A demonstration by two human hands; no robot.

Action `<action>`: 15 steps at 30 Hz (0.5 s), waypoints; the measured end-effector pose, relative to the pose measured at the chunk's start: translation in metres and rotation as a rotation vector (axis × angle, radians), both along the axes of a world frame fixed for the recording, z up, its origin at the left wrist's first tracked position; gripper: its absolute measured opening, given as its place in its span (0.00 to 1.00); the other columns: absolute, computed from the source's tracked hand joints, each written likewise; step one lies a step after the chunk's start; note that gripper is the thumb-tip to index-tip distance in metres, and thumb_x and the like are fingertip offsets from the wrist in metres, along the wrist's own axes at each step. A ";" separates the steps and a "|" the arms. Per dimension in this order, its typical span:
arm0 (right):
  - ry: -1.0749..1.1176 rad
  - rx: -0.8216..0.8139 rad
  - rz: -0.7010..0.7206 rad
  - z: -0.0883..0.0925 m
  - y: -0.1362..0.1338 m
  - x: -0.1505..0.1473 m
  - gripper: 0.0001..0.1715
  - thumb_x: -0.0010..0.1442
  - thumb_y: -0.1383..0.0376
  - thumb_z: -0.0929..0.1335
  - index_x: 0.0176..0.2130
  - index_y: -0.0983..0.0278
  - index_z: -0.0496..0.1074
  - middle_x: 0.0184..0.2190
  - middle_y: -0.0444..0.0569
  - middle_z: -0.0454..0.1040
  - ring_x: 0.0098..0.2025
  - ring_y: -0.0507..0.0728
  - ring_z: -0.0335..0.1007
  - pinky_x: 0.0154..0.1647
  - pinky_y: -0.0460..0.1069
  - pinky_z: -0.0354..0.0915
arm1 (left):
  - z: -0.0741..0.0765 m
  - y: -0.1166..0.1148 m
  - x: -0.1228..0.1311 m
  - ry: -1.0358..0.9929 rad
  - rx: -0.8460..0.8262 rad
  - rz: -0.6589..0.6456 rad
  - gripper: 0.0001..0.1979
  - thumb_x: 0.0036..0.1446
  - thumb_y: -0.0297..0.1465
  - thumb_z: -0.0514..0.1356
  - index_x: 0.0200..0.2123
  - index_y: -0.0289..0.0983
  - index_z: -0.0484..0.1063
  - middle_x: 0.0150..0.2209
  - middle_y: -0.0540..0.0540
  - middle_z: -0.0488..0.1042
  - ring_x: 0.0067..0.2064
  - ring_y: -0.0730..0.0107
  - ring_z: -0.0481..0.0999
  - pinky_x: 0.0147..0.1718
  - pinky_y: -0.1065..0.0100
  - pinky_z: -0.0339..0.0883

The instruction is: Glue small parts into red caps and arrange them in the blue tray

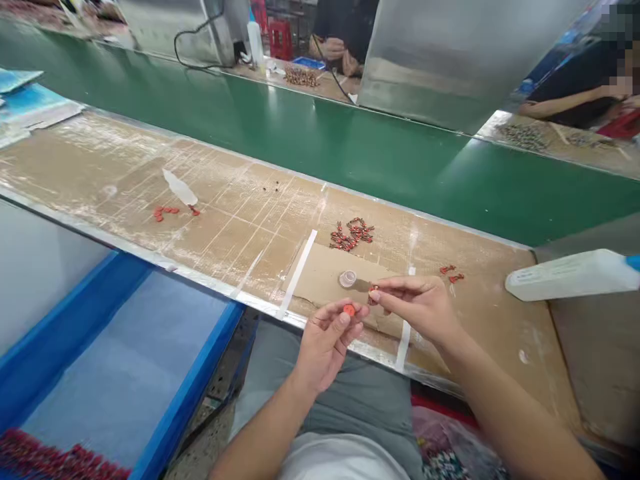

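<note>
Between the thumb and fingers of my left hand [331, 333] is a small round orange-red disc [349, 310], held above the front edge of the bench. Just to its right, my right hand [417, 303] pinches a small dark red piece [373, 295], partly covered by the fingertips. The two pieces are close but apart. Behind my hands, a small clear round cup [347, 279] stands on a taped cardboard sheet [320, 270]. Farther back lies a pile of small red and dark pieces [352, 234].
Two or three red pieces [453, 273] and a white bottle [565, 275] lie to the right. Several red discs [165, 212] lie left beside a whitish strip [180, 187]. A green belt [280, 127] runs behind; a blue bin [125, 333] stands at lower left. Co-workers sit across.
</note>
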State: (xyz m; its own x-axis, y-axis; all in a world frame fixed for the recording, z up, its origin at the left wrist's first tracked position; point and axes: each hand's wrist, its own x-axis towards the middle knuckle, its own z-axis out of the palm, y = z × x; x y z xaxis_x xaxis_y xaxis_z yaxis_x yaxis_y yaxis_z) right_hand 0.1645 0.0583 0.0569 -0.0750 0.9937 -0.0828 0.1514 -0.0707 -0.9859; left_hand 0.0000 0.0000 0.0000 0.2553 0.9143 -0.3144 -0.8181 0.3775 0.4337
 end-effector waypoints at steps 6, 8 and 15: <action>0.023 0.017 0.035 -0.005 -0.012 0.002 0.13 0.46 0.60 0.78 0.35 0.60 0.82 0.37 0.49 0.82 0.36 0.60 0.81 0.39 0.52 0.79 | 0.001 0.000 0.003 -0.004 -0.051 -0.002 0.09 0.55 0.27 0.67 0.41 0.36 0.79 0.41 0.47 0.82 0.47 0.66 0.80 0.44 0.77 0.74; 0.051 -0.021 0.051 -0.007 -0.014 0.003 0.14 0.47 0.60 0.78 0.36 0.60 0.82 0.36 0.49 0.82 0.35 0.60 0.81 0.39 0.52 0.80 | 0.000 -0.001 0.003 -0.015 -0.065 -0.004 0.09 0.55 0.27 0.67 0.41 0.36 0.79 0.41 0.47 0.82 0.47 0.68 0.81 0.44 0.77 0.74; 0.135 -0.101 0.057 -0.010 -0.020 0.004 0.20 0.44 0.61 0.79 0.40 0.63 0.82 0.34 0.50 0.82 0.34 0.61 0.81 0.40 0.54 0.80 | 0.002 -0.003 0.003 -0.099 -0.105 -0.019 0.09 0.55 0.25 0.67 0.41 0.35 0.79 0.41 0.47 0.82 0.47 0.71 0.80 0.47 0.79 0.72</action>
State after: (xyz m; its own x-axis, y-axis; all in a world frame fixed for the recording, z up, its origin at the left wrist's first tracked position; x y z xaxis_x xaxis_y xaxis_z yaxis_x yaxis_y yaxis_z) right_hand 0.1686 0.0380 0.0472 -0.1486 0.9746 -0.1678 0.0247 -0.1659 -0.9858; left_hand 0.0027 -0.0026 0.0018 0.3064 0.8726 -0.3803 -0.8475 0.4320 0.3085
